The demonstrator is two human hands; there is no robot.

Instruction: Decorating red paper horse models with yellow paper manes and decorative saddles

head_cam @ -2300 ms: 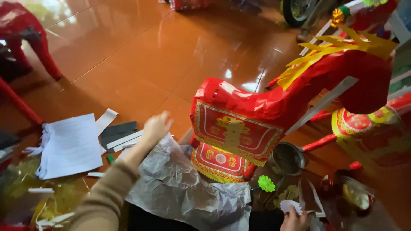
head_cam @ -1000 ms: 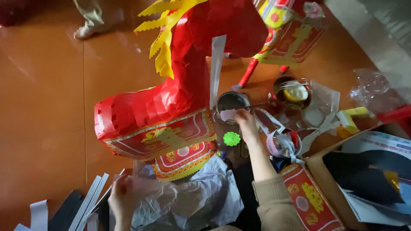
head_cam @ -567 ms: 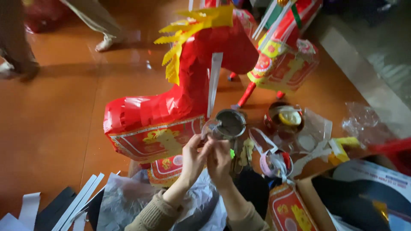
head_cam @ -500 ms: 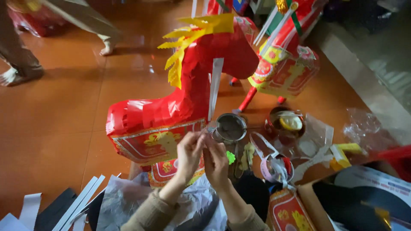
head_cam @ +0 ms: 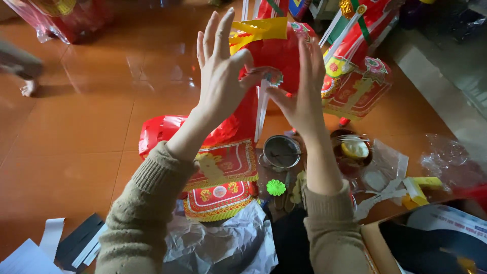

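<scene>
both arms raised mid-frame in knit sleeves, left hand (head_cam: 220, 76) fingers spread upward, right hand (head_cam: 303, 89) facing it, thumbs nearly meeting

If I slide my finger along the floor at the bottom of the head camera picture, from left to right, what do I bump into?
White paper strips → crinkled grey plastic sheet → small green paper flower → round metal tin → yellow paper piece → open cardboard box.

Raised hands hide the red paper horse's (head_cam: 243, 127) head.
</scene>
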